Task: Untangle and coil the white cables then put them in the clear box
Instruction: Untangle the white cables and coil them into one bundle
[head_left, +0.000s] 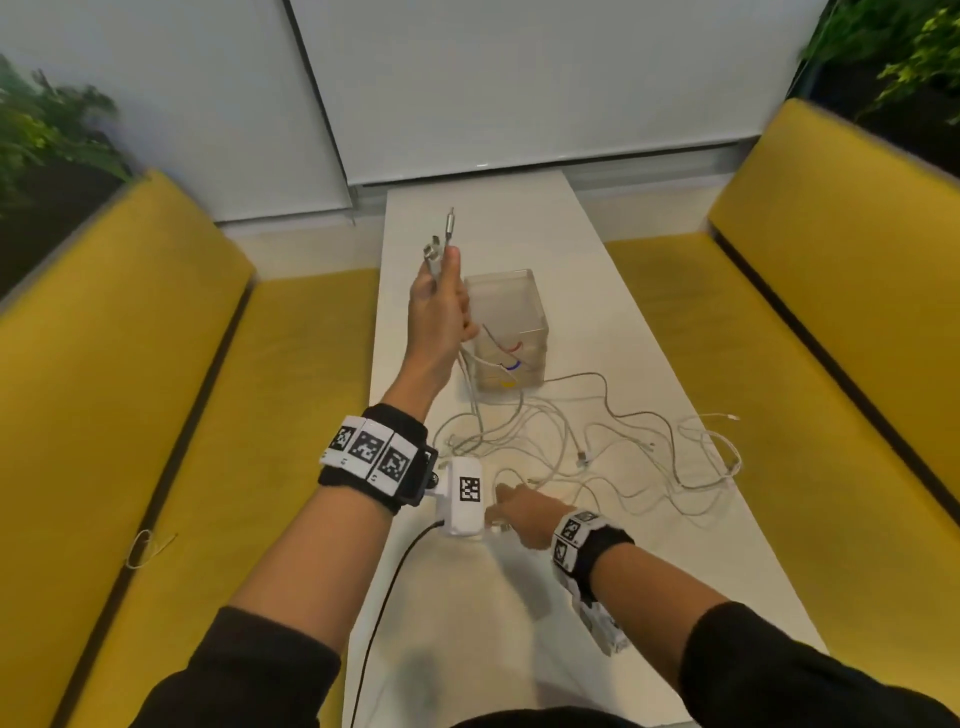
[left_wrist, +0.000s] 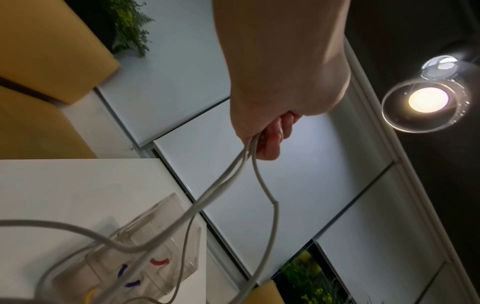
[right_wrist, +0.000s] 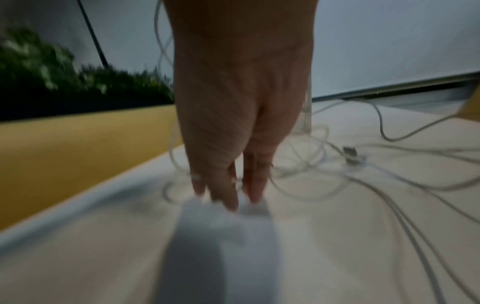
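My left hand (head_left: 445, 283) is raised beside the clear box (head_left: 511, 312) and grips several white cable ends, with their metal plugs (head_left: 441, 241) sticking up above the thumb. In the left wrist view the curled fingers (left_wrist: 271, 142) hold the strands (left_wrist: 228, 181), which hang toward the box (left_wrist: 155, 242). The tangled white cables (head_left: 613, 441) spread over the table in front of and to the right of the box. My right hand (head_left: 511, 506) reaches low to the near edge of the tangle. Its straight fingers (right_wrist: 231, 195) point down at the tabletop, blurred, beside thin loops (right_wrist: 324, 174).
The narrow white table (head_left: 649, 312) runs away from me between two yellow benches (head_left: 156, 415) (head_left: 831, 389). The box holds red, blue and yellow bits (head_left: 511, 358). A short loose wire (head_left: 148, 545) lies on the left bench. Plants (head_left: 47, 130) stand behind both benches.
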